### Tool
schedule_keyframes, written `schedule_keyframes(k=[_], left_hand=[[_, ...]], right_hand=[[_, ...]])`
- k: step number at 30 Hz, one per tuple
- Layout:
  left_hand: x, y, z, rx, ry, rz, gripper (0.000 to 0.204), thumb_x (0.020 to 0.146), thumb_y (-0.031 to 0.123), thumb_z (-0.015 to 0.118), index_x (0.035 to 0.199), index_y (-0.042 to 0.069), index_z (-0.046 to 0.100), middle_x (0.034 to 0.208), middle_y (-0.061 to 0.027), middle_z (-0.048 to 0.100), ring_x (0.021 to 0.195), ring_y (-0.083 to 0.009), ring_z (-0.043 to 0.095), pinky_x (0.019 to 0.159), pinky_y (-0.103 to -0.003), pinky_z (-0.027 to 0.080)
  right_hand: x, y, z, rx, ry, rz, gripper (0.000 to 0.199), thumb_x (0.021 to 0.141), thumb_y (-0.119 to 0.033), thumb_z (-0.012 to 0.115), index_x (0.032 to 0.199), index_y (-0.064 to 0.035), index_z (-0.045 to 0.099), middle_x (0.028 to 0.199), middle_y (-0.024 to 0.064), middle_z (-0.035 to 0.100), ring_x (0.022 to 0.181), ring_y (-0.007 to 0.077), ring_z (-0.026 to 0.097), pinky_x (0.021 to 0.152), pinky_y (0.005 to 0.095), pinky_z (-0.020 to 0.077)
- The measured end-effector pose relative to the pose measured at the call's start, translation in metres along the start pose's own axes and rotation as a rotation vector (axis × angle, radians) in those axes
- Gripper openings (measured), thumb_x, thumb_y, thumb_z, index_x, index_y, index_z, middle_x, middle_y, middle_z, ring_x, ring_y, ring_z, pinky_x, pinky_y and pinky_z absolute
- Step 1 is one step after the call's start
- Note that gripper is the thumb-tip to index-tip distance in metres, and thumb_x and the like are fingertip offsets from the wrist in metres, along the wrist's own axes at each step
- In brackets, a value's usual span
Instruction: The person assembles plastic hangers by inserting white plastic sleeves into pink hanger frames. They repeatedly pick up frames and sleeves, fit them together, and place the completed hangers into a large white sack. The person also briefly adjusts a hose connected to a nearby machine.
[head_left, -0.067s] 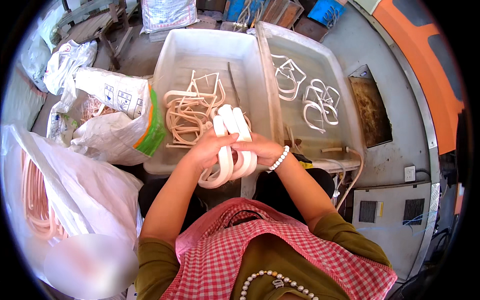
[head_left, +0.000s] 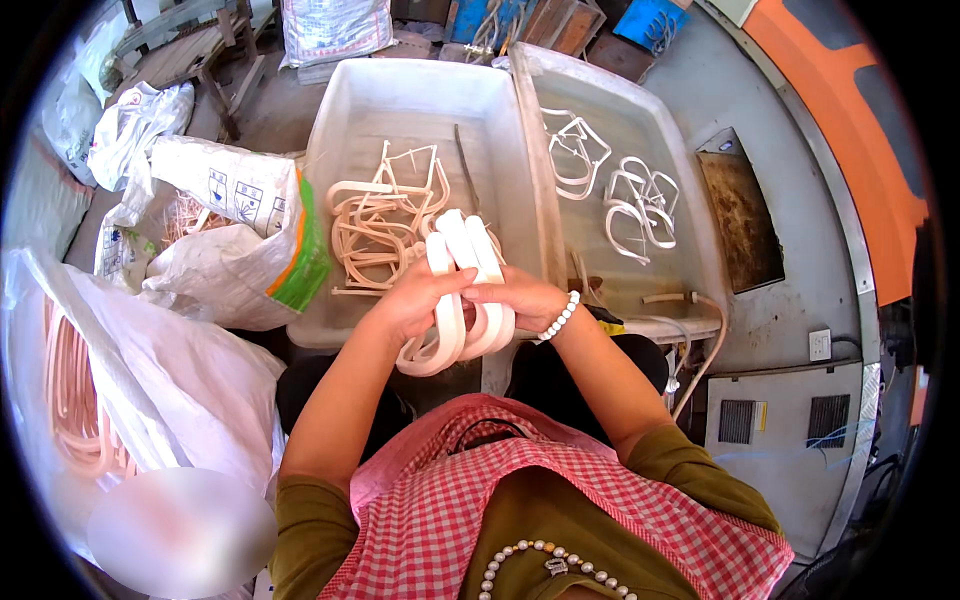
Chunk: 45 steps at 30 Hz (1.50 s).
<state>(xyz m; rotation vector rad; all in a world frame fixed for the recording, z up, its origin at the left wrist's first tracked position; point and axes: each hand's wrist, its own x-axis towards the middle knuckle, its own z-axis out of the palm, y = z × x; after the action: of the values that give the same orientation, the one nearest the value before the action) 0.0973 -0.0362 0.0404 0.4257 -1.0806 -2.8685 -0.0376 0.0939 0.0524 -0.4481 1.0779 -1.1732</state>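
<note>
Workshop bg, whitish tub (head_left: 420,95) in front. L hand (head_left: 418,298) + R hand (head_left: 532,298) both closed on a bunch of pale pinkish loops (head_left: 486,250), at the tub's near edge. Loops look smooth + thick w/ rounded bends; long axis runs approx away from the body, far ends toward the tub. Thinner pink pieces (head_left: 375,232) inside it; white sack (head_left: 215,190) on the left has dark print, too small to read.

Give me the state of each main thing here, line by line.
Bands: bunched, bent, held
Left grip: closed on bands
Right grip: closed on bands
Left tub: open, pink pieces inside
Right tub: open, white pieces inside
Green-edged sack: open, pink scraps inside
Near bag: slumped, creased
Hose: bent
</note>
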Motion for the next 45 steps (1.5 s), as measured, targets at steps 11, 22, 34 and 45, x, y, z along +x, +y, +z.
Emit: schedule_keyframes(k=[11,22,34,45], left_hand=[[-0.056,-0.040,0.007,-0.057,0.172,0.154,0.027,0.087,0.013,0.062,0.110,0.000,0.056,0.096,-0.0099,0.062,0.085,-0.0205,0.062,0.075,-0.035,0.053],[-0.091,-0.013,0.028,-0.093,0.183,0.363,0.031,0.087,0.010,0.059,0.113,-0.004,0.051,0.106,-0.0188,0.062,0.094,-0.0272,0.064,0.080,-0.039,0.054],[-0.094,-0.004,0.025,-0.318,0.102,0.300,0.038,0.090,0.034,0.056,0.111,0.002,0.053,0.099,-0.0156,0.063,0.092,-0.0268,0.063,0.076,-0.040,0.054],[-0.115,-0.006,0.043,-0.546,-0.166,0.228,0.071,0.080,0.071,0.041,0.108,0.007,0.053,0.078,-0.0086,0.053,0.072,-0.0256,0.058,0.069,-0.049,0.055]], right_hand=[[-0.070,-0.025,0.020,0.011,-0.058,0.203,0.051,0.085,-0.007,0.061,0.130,0.0031,0.040,0.110,0.0211,0.061,0.085,0.0238,0.067,0.074,0.0330,0.0574],[-0.116,-0.042,0.026,-1.069,0.090,0.096,0.025,0.083,-0.017,0.065,0.099,-0.0006,0.056,0.080,0.0058,0.064,0.066,0.0113,0.061,0.061,0.0256,0.0497],[-0.135,-0.058,0.040,-1.823,0.020,-0.808,0.031,0.067,-0.010,0.070,0.097,-0.0114,0.060,0.089,0.0071,0.065,0.080,0.0254,0.064,0.070,0.0347,0.0508],[-0.100,-0.049,0.049,-1.882,-0.192,-1.428,0.033,0.069,-0.017,0.066,0.098,-0.0049,0.058,0.096,0.0120,0.063,0.088,0.0292,0.063,0.078,0.0402,0.0518]])
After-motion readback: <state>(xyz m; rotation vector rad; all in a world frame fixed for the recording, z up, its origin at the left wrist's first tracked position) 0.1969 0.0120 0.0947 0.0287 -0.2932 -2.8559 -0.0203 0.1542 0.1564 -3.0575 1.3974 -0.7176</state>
